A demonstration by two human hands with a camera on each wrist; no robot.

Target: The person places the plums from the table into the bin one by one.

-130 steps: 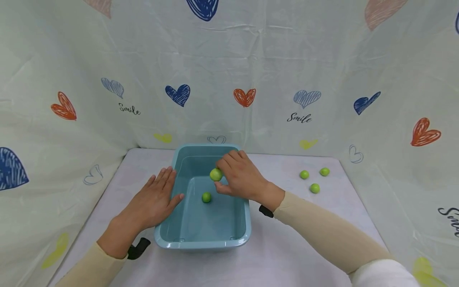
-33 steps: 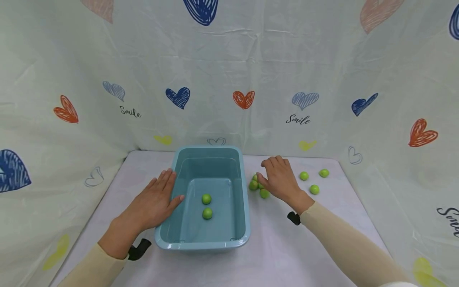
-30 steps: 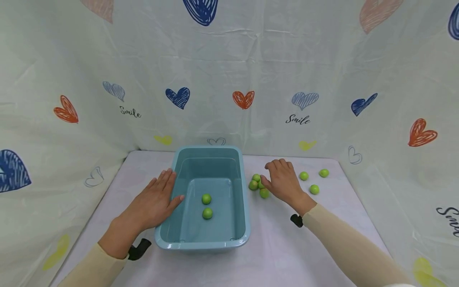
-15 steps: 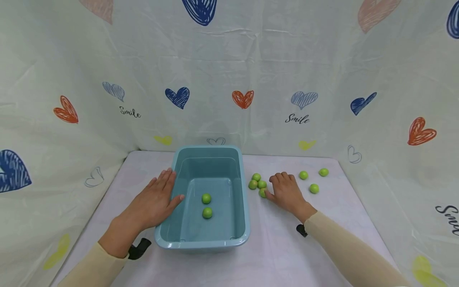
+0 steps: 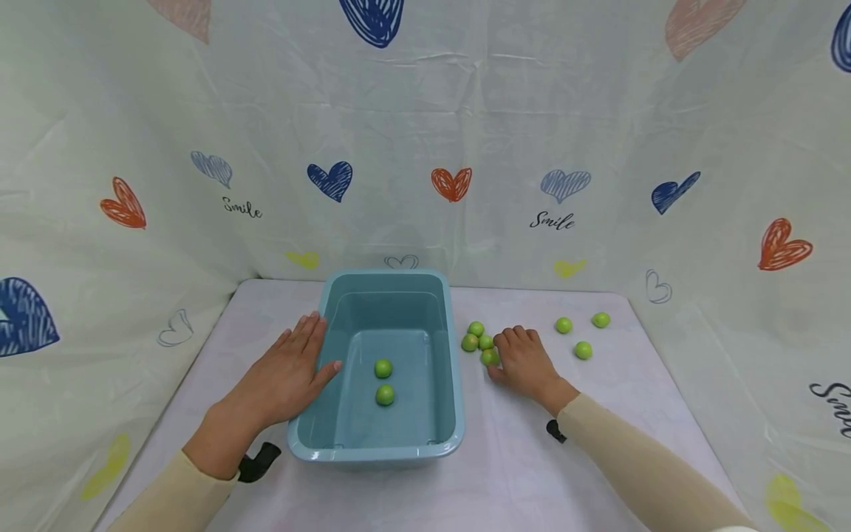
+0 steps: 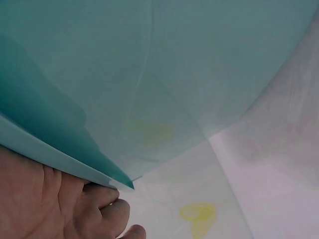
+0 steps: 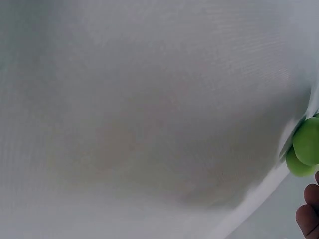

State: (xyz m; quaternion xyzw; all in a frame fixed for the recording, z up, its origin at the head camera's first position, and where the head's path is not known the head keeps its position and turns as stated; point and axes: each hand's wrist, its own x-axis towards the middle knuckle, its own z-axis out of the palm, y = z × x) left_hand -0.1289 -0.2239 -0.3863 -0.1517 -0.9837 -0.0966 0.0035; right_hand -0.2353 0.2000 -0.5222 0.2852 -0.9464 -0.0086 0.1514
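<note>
A blue plastic tub (image 5: 379, 457) stands on the table, with one lime (image 5: 383, 368) and another lime (image 5: 385, 394) on its floor. My left hand (image 5: 282, 373) lies along the tub's left side, fingers extended, thumb over the rim. In the left wrist view its palm and fingers (image 6: 102, 211) are right at the tub's rim (image 6: 60, 162). Right of the tub, my right hand (image 5: 528, 362) reaches low to the nearest lime (image 5: 490, 357) of a cluster, thumb in front and bent fingers behind. The right wrist view shows limes (image 7: 306, 142) beside the fingertips (image 7: 310, 219).
Behind that lime, the cluster holds more: a lime (image 5: 470, 342), a lime (image 5: 486, 341) and a lime (image 5: 476, 329). Farther right lie three separate limes, the closest lime (image 5: 583, 350) among them. A heart-printed curtain (image 5: 505, 222) surrounds the table's back and sides (image 5: 518, 451).
Earlier the right hand held a lime over the tub, where only one lime lay; two lie there now. It has since moved right and lowered beside the cluster. The left hand has stayed still.
</note>
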